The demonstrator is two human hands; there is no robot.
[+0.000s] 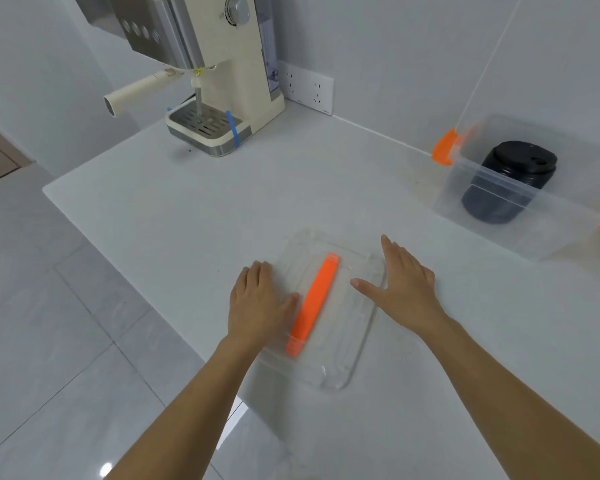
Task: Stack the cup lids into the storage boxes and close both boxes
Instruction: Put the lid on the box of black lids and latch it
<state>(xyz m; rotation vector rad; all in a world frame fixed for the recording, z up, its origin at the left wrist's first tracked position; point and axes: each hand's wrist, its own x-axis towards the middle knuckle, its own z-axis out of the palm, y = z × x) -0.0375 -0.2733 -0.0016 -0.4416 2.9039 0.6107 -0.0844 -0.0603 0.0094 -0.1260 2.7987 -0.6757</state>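
Now | clear box lid [347,344], orange handle [314,303] | left hand [257,303], right hand [406,285] flat, grip open

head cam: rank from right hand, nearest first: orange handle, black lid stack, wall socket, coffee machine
From the right hand:
1. Orange handle, just left of it on the clear box lid under both hands.
2. Black lid stack, in the open box to the far right.
3. Wall socket, at the back.
4. Coffee machine, back left; close to the socket's range, so that order is loose.
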